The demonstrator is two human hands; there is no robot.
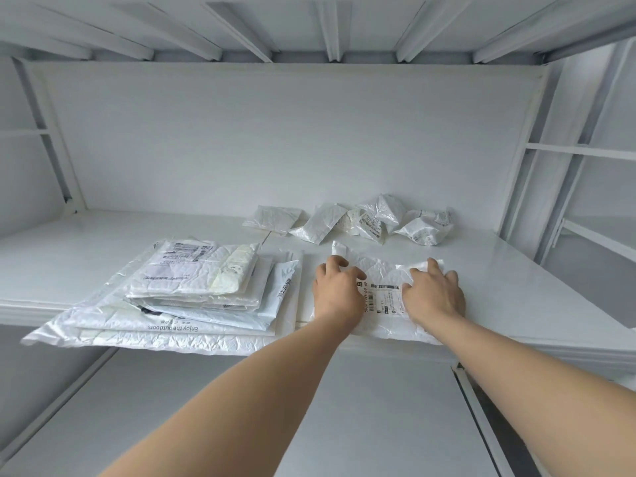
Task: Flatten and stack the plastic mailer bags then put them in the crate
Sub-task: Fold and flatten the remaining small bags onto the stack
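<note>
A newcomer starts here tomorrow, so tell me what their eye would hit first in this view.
First, the left hand and right hand, both resting on a labelled mailer bag at the front of the shelf, right of centre. Next, the stack of flattened bags to its left, overhanging the edge, and the crumpled bags heaped behind.

shelf (137,235) rear-left: free passage | front-left: flattened stack (192,287) blocks | rear-right: crumpled bags (371,218) block | overhead: slats (241,32)
</note>
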